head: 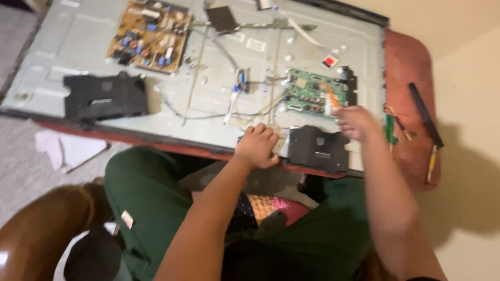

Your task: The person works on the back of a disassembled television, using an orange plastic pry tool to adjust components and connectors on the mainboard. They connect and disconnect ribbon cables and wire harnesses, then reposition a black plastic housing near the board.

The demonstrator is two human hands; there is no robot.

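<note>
Circuitry on the green rectangular circuit board [312, 93], fixed flat on the grey sheet-metal back of the opened flat-panel television [83, 36], lay just beyond the fingertips of the right hand [355, 122]. The board was judged light, stiff and fragile, best gripped by its bare edges and never by the small parts on its face. A thin orange-tipped object [331, 96] appeared to be pinched in the right fingers, its tip over the board's right edge; motion blur left it impossible to tell whether those fingers were clamped or merely curled. The left hand [257, 147] was set knuckles-up on the panel's near edge, fingers curled together and holding nothing visible, with thin grey wires [250, 112] just past the fingertips. A black plastic speaker housing [317, 148] was seen between the two hands. Well beyond the left fingers, a tan power board [150, 35] and a second black housing [104, 96] were mounted. Nothing serving as a container was found. To the right of the right fingers, a green-handled tool [389, 129] and a long black tool [426, 115] lay on the reddish-brown table [411, 62].
</note>
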